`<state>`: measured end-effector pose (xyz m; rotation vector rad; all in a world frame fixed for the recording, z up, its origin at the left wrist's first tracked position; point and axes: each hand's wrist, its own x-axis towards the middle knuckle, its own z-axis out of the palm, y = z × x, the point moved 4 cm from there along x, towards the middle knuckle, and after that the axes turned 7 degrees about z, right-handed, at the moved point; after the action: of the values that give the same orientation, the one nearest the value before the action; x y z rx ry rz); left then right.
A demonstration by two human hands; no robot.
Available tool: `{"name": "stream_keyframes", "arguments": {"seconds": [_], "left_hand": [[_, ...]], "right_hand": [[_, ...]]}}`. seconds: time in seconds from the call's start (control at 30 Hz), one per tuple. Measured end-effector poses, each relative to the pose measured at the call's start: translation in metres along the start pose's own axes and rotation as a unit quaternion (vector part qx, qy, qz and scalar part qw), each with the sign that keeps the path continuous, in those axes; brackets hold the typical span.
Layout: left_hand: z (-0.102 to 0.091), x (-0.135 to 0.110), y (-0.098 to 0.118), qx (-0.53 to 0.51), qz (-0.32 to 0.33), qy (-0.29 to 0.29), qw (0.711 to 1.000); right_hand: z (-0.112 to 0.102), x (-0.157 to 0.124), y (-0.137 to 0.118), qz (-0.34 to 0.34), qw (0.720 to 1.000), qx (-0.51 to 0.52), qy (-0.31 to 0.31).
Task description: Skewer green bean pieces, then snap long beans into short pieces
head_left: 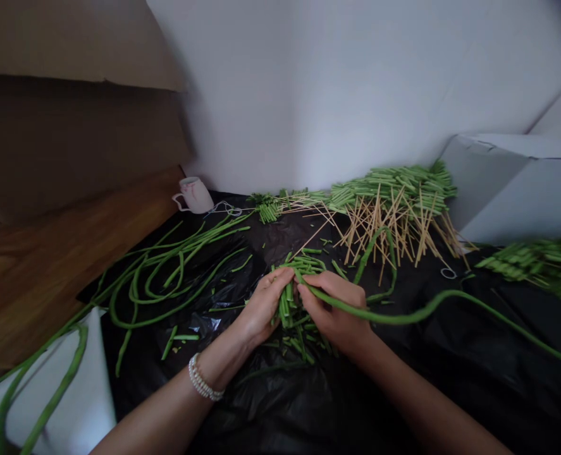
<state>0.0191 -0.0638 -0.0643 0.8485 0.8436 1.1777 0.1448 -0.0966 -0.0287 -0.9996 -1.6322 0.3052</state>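
Note:
My left hand (pixel 264 304) and my right hand (pixel 335 311) meet over a small heap of short cut green bean pieces (pixel 293 302) on black plastic sheeting (pixel 451 373). My right hand is closed on one long green bean (pixel 417 313) that trails away to the right. The bean's near end lies between both thumbs. My left hand's fingers curl around a few cut pieces and touch that end. A pearl bracelet (pixel 204 379) sits on my left wrist.
Long uncut green beans (pixel 166 278) sprawl at the left over the sheeting and a white sheet (pixel 81 404). Wooden skewers carrying bean pieces (pixel 394 208) lie at the back and far right (pixel 536 262). A white mug (pixel 193 194), cardboard boxes (pixel 71 126) and a white box (pixel 522 183) stand around.

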Motion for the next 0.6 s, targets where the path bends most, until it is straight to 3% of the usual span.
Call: {"name": "stream_keyframes", "arguments": {"seconds": [0.1,0.2,0.3,0.47,0.6], "left_hand": [[-0.003,0.002,0.003,-0.004,0.000,0.012,1.000],[-0.004,0.003,0.007,0.021,0.014,-0.019,0.999],[-0.004,0.001,0.012,0.102,0.043,-0.061,0.992],[0.007,-0.009,0.022,0.302,0.092,-0.184,0.931],[0.017,-0.014,0.029,0.359,0.142,-0.263,0.884]], "right_hand": [[0.000,0.000,-0.003,-0.002,1.000,0.010,-0.014],[-0.005,0.007,0.007,0.137,0.988,0.070,-0.024],[-0.007,0.011,0.023,0.289,0.942,0.167,-0.036],[-0.001,0.010,0.041,0.371,0.876,0.306,-0.020],[0.005,0.005,0.042,0.392,0.852,0.346,-0.033]]}}
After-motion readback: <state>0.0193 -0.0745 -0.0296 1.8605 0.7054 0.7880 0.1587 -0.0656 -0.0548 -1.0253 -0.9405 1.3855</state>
